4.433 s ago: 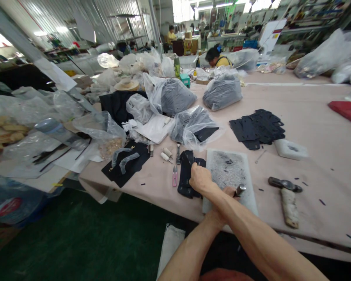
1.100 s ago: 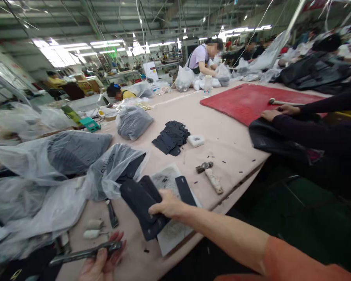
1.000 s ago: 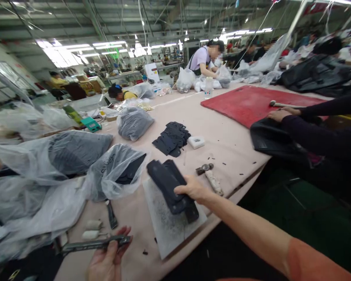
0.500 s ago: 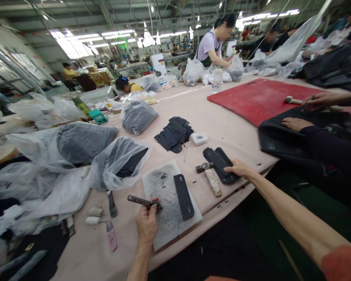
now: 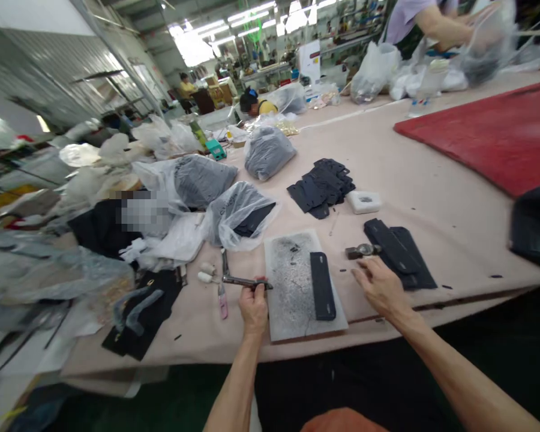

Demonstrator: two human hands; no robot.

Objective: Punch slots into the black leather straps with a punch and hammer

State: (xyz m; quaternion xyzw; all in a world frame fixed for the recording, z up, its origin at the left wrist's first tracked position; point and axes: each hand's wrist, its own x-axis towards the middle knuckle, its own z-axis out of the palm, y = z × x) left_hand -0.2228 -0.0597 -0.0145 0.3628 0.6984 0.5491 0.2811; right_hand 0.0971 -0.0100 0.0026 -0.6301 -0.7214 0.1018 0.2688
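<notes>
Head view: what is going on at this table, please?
A person sits at a pink table. The left hand holds a slim metal tool at the edge of a grey board, on which one black strip lies. The right hand is palm down by a hammer head, beside a stack of black pieces.

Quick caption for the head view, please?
Left hand holds a slim metal tool at the grey pad bearing a black strap; right hand open by the hammer.

Hammer [image 5: 362, 250] handle under right hand [image 5: 380, 288]
</notes>
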